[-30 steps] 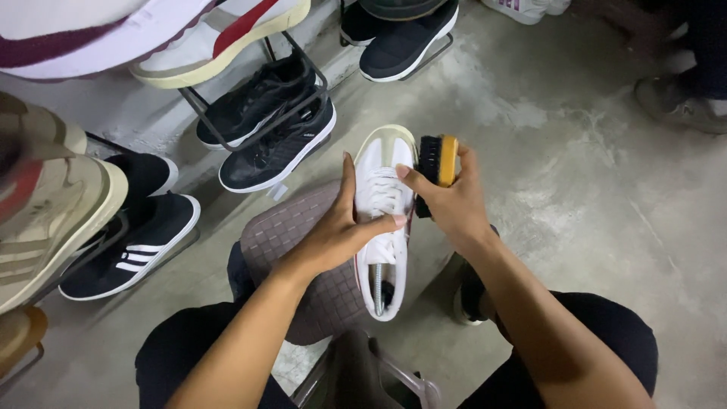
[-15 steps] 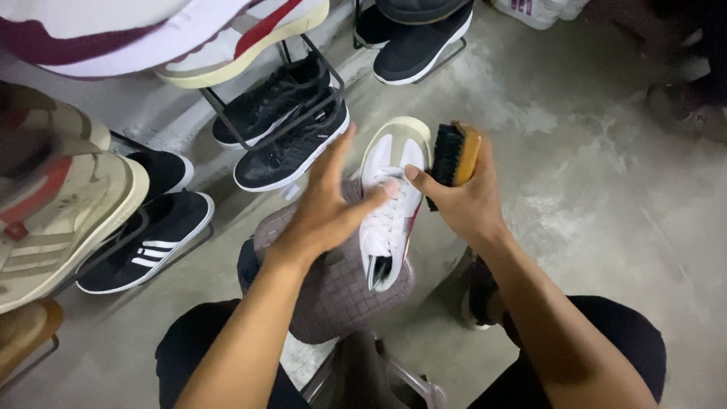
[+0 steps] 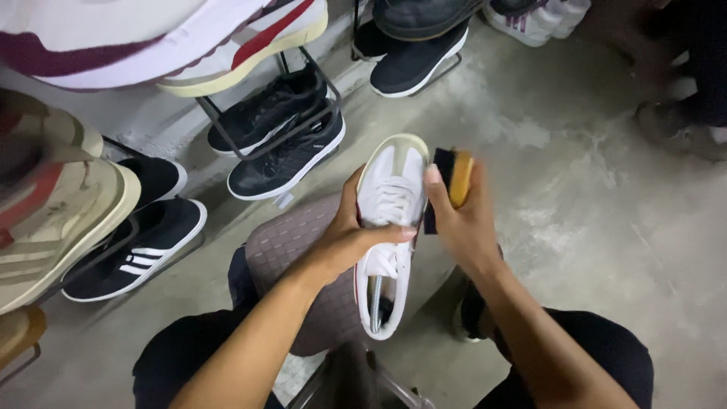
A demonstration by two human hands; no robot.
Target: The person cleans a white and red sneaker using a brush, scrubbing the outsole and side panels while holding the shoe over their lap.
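A white sneaker [image 3: 391, 185] with a cream toe lies toe-away on a brown quilted cloth [image 3: 291, 250] over my knee. A metal spring shoe tree shows in its opening. My left hand [image 3: 348, 238] grips the sneaker across its laces from the left side. My right hand [image 3: 462, 220] holds a wooden brush [image 3: 452, 178] with black bristles, the bristles pressed against the sneaker's right side near the toe.
Black sneakers [image 3: 284, 144] sit on a low metal rack [image 3: 227, 125] to the left, more shoes above and at far left. A black shoe [image 3: 413, 53] stands further back. Another person's shoe [image 3: 674, 117] is at the right. Bare concrete floor [image 3: 591, 220] lies to the right.
My left hand, lifted off half a second ago, has closed back around the sneaker. The sneaker has turned upright again and the brush has come against its right side.
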